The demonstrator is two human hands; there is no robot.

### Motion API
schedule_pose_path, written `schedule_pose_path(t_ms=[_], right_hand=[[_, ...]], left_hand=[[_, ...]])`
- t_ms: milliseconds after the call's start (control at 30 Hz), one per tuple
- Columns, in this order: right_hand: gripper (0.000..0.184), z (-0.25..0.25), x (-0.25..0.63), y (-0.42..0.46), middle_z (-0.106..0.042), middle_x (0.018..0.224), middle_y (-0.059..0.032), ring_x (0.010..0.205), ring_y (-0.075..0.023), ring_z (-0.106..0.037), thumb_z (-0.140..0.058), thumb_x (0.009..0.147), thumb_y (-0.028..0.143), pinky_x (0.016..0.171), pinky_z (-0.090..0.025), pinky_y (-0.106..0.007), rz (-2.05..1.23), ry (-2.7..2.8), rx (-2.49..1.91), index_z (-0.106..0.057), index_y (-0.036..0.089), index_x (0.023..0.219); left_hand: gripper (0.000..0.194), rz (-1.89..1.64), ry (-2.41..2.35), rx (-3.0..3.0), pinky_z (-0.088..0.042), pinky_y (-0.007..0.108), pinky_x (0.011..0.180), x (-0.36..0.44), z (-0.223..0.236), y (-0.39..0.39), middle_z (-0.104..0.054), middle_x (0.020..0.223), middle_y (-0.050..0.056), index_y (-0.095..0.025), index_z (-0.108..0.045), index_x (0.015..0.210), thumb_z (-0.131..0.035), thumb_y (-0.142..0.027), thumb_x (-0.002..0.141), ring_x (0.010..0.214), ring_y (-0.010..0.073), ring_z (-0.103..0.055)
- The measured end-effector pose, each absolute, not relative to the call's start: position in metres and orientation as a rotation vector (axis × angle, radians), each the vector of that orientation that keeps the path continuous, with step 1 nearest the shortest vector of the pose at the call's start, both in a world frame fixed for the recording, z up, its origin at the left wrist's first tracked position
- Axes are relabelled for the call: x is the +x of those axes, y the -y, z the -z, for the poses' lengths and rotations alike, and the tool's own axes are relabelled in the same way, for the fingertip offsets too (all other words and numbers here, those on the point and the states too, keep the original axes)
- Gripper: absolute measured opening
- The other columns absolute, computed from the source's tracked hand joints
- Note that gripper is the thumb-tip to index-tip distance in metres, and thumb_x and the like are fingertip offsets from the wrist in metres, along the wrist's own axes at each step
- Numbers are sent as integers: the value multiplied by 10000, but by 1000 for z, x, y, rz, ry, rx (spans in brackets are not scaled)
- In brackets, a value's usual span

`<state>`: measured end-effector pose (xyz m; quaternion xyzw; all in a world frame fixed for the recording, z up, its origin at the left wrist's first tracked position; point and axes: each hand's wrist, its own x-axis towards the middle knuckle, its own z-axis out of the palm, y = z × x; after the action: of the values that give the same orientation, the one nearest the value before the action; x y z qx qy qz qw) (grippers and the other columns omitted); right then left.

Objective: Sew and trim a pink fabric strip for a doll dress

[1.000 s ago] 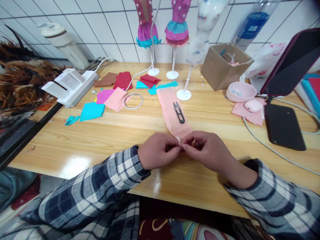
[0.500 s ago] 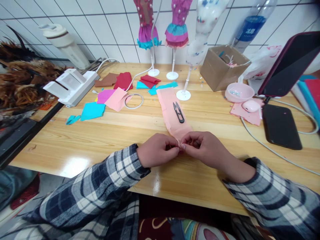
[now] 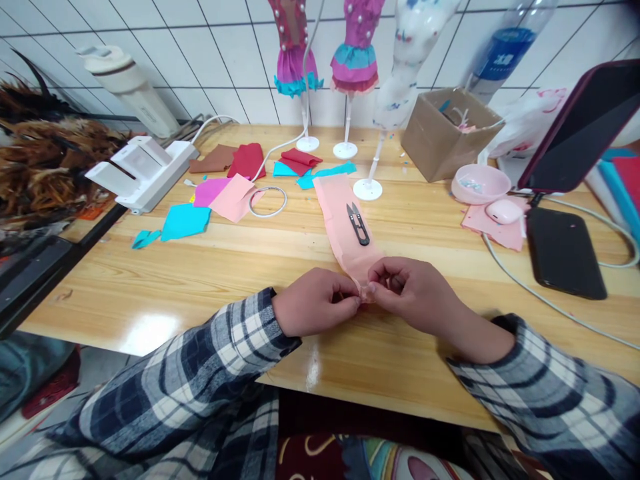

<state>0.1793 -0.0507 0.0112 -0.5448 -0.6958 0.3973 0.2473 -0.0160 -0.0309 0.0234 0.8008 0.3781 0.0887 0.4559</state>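
Here, the thumb and forefinger of the left hand (image 3: 317, 303) are closed in a pinch on the crumpled near end of a long peach paper strip (image 3: 345, 220). The right hand (image 3: 413, 293) pinches that same gathered end just beside them, its other fingers curled in. From there the thin, matte strip runs flat and slightly curved away over the smooth, striped-grain wooden table (image 3: 240, 273). Black metal snips (image 3: 358, 225) with pointed blades lie on it. Left of the strip sits a shiny round ring (image 3: 267, 202), touching a creased peach square (image 3: 233, 199).
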Motion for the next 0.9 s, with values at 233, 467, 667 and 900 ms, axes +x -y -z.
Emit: schedule_pose_path(t_ms=[233, 467, 667, 900], right_hand=[[14, -13, 178, 24, -617, 706, 12, 615, -115, -488, -609, 745, 209, 564, -329, -242, -553, 2116, -1462, -612, 196, 748], [44, -7, 169, -30, -631, 738, 3, 657, -132, -513, -570, 742, 193, 566, -275, -260, -317, 2157, -1408, -613, 197, 747], [89, 4, 168, -45, -654, 797, -16, 651, -134, -504, -546, 790, 216, 553, -242, -270, -264, 2204, -1454, -632, 195, 780], [25, 5, 175, -22, -620, 731, 15, 647, -115, -496, -591, 745, 185, 559, -270, -242, -498, 2236, -1293, -614, 193, 755]], left_hand=[[230, -156, -967, 1927, -364, 196, 520, -16, -27, 34, -596, 575, -21, -143, -650, 688, -474, -196, 826, 537, 97, -516], [261, -78, -998, 1839, -412, 210, 526, -23, -20, 39, -672, 642, 8, -153, -711, 826, -491, -285, 876, 540, 112, -567], [253, -7, -915, 1922, -398, 193, 511, -21, -27, 44, -653, 604, -4, -160, -716, 800, -509, -276, 889, 526, 95, -543], [349, -833, -994, 2657, -446, 348, 782, -50, -40, 16, -657, 897, 70, -186, -648, 1151, -686, -305, 825, 841, 196, -585]])
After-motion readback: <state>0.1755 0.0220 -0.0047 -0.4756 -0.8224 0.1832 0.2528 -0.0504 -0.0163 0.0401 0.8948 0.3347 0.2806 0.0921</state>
